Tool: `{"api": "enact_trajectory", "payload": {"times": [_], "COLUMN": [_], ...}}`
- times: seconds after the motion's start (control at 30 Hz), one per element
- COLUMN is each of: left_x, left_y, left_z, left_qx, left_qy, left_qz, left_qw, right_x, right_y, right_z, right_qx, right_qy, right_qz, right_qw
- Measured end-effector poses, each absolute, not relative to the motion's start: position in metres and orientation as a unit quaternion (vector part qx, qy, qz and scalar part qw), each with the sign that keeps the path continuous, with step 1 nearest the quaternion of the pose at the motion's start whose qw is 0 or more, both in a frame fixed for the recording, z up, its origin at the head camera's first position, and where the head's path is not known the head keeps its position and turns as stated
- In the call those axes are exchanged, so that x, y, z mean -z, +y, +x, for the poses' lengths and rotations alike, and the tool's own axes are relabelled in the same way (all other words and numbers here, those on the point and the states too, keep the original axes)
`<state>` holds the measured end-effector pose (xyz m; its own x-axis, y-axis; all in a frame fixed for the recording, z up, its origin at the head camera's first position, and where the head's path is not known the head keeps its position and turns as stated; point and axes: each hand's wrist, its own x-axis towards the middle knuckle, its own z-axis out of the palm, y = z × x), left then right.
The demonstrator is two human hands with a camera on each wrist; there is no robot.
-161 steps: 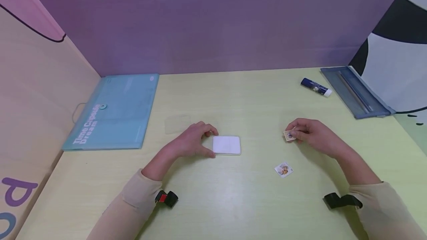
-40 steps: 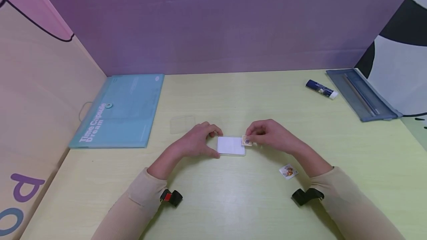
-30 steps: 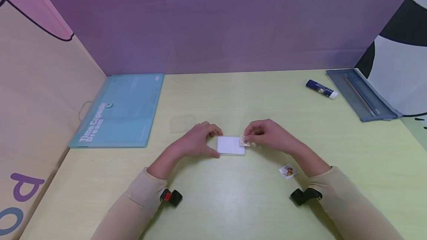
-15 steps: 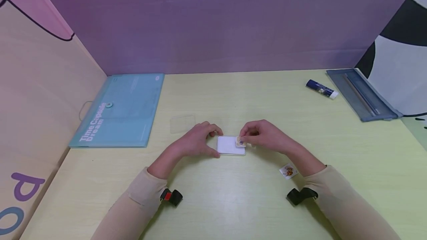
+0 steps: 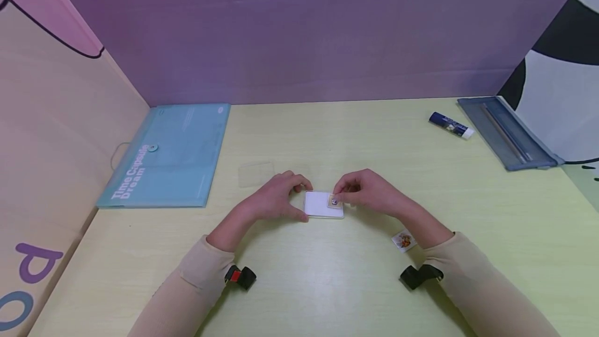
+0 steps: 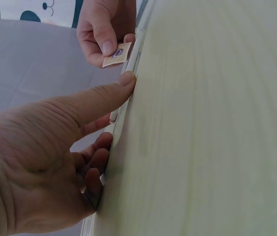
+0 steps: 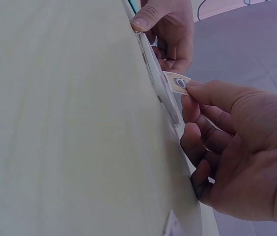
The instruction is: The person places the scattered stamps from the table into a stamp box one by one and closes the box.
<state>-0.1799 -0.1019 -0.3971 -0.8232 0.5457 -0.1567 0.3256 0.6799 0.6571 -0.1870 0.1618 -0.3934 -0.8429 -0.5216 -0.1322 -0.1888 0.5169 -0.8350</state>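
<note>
A white rounded rectangular slab with a clear rim (image 5: 317, 205) lies flat mid-table in the head view. My left hand (image 5: 276, 196) holds its left end, thumb at the near corner and a fingertip at the far one. Over the right part of the slab, my right hand (image 5: 369, 189) pinches a small square picture sticker (image 5: 334, 202) between thumb and finger. In the right wrist view the sticker (image 7: 178, 82) tilts, its lower end right at the slab's (image 7: 160, 81) top face. A second small picture sticker (image 5: 403, 241) lies near the right forearm, partly covered by it.
A blue document folder (image 5: 173, 170) lies at the left. Behind my left hand is a thin clear sheet (image 5: 255, 175). A dark blue glue stick (image 5: 451, 125) and a blue see-through zip pouch (image 5: 507, 131) lie at the back right. A purple wall (image 5: 309, 35) stands behind the table.
The right hand has brought the sticker leftward from the right side of the table to over the slab's right part, lately shifting slightly left and nearer. The left hand stays at the slab.
</note>
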Motion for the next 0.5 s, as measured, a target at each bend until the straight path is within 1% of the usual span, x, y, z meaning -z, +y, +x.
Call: {"api": "enact_trajectory", "payload": {"times": [0.2,0.5], "left_x": [0.3974,0.397], "left_y": [-0.1014,-0.1016], "left_z": [-0.1797,-0.1796], "left_qx": [-0.32,-0.321], "left_qy": [0.901,0.9], "left_qz": [0.239,0.24], "left_qw": [0.173,0.173], "right_x": [0.3935,0.3967], "right_y": [0.1623,0.1615], "right_z": [-0.1863,-0.1876], "right_qx": [0.439,0.418], "right_qy": [0.853,0.867], "right_qz": [-0.209,-0.202], "right_qw": [0.191,0.182]}}
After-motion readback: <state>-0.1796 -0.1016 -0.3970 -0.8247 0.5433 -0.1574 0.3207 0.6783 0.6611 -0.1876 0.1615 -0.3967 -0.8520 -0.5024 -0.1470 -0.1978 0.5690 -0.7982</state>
